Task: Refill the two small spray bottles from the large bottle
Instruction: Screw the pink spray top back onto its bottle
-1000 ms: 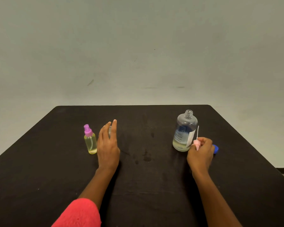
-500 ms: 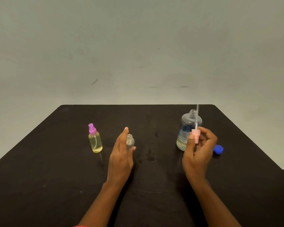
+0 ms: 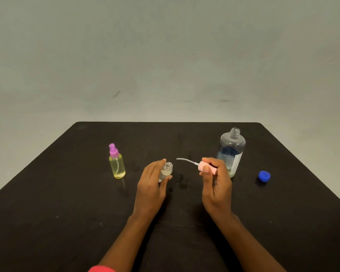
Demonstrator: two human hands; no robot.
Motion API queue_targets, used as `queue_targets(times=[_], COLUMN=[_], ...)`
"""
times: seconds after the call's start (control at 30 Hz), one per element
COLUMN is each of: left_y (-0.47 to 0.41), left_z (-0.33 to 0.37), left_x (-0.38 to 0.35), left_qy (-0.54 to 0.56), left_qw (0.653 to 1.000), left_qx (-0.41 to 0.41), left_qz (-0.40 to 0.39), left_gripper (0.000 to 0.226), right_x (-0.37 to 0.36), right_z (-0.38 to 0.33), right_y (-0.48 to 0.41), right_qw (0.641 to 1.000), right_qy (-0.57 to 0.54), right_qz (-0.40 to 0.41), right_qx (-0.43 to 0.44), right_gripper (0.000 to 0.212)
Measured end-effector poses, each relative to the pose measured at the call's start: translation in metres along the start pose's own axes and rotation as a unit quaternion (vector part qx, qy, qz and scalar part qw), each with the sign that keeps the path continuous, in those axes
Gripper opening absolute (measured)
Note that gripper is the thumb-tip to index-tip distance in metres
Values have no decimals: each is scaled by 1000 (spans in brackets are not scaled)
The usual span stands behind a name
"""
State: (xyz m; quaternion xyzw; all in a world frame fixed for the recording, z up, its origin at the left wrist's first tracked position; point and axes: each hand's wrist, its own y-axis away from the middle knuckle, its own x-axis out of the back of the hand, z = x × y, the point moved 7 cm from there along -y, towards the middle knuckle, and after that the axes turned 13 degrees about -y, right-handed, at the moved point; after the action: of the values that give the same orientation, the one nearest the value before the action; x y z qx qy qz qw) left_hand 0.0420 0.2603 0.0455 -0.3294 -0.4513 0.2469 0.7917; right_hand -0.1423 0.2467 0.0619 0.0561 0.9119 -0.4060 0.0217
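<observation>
1. Black table: large bottle, uncapped, is set right of centre; cap nearer the right edge.
2. Small bottle, open, is gripped mid-table by left hand.
3. Sprayer is pinched in right hand, tube tip near, not touching, small bottle.

Black table: matte top, rounded far corners. Damp spots near table's middle; pale specks toward table's near edge. Grey-green wall behind table, plain. Dark scuff on wall above table's far edge, left of middle; fainter streaks above far edge, right of middle.
</observation>
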Motion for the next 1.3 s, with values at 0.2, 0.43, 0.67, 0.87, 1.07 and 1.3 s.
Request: queue_targets(times=[0.2,0.43,0.67,0.87,1.07,1.3], left_y=[0,-1,3,11,13,12], left_z=[-1,3,17,25,29,32], left_x=[-1,-2,-3,0,-1,-1], left_qy=[-4,-10,7,41,42,75], left_qw=[1000,1000,995,996,994,992], left_qx=[1,-15,-85,-64,-87,-85], left_qz=[-14,-25,-50,-46,-56,-63], left_gripper=[48,49,47,40,46,46], right_x=[2,-5,-24,-30,-31,-29], right_z=[-8,-16,-7,-1,-6,-12], right_y=[0,3,9,11,11,8], right_qw=[999,998,992,986,979,964], right_qy=[-11,-30,28,58,98,204], right_qz=[30,11,-120,-153,-171,-136], right_qx=[33,48,33,10,52,99], right_gripper=[30,30,25,31,38,45])
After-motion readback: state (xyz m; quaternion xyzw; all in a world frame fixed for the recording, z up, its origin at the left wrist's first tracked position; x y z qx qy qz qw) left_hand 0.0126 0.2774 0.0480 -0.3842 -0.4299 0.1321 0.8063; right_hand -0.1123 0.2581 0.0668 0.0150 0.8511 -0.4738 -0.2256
